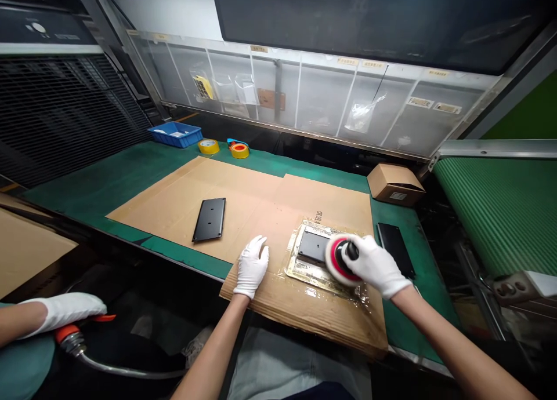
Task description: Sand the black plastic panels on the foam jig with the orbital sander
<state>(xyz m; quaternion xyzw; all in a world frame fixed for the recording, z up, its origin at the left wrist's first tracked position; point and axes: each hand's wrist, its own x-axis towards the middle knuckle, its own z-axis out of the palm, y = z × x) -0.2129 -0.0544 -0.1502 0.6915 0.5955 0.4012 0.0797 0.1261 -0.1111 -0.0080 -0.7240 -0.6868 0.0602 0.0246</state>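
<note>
My right hand [374, 265], in a white glove, is wrapped round a small polisher [340, 260] with a red backing and a pale, fluffy pad. The pad is tilted and covers the right part of a flat black plate [310, 246]. That plate lies in a taped frame [300, 272] on stacked cardboard [278, 298]. My left hand [252, 266], also gloved, rests on the cardboard's left edge with its fingers stretched out and nothing in it. Further left, a second black plate [209, 219] lies on the flat cardboard sheet [248, 185].
Another black panel [395, 249] and a cardboard box [395, 184] stand at the right, beside a green conveyor belt [500, 208]. A blue tray [176, 134] and tape rolls [209, 146] sit at the back left. A co-worker's gloved hand [65, 313] holds an orange-ended hose [126, 372].
</note>
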